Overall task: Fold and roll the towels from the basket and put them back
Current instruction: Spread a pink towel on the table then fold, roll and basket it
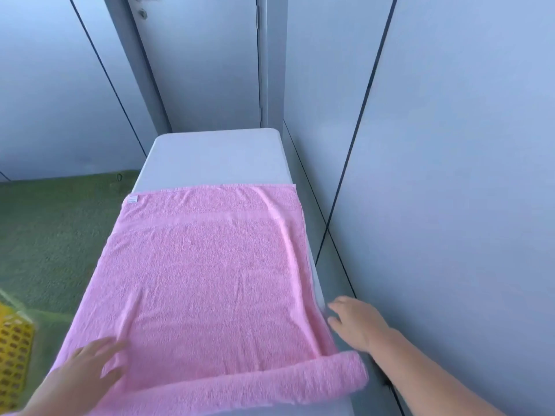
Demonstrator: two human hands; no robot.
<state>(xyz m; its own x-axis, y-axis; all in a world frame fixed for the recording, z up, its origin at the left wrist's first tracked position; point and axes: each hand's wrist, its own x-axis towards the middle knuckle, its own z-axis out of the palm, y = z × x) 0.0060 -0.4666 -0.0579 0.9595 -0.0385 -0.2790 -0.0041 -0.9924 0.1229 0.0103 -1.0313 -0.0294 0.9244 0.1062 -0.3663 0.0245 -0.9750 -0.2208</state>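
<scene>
A pink towel point(207, 265) lies spread flat along a narrow white table point(216, 157). Its near end is turned over into a low roll point(270, 382) across the table's width. My left hand point(90, 367) rests on the towel's near left part with fingers stretched out. My right hand point(357, 322) hovers at the towel's right edge, fingers straight and spread, holding nothing. A small white label point(132, 199) shows at the towel's far left corner. A yellow perforated basket point(13, 352) stands on the floor at the lower left, partly cut off by the frame.
The table's right side runs close along a pale panelled wall point(450, 205). A closed door point(204, 61) stands behind the table's far end. Green carpet point(51, 235) covers the floor to the left. The far part of the table top is bare.
</scene>
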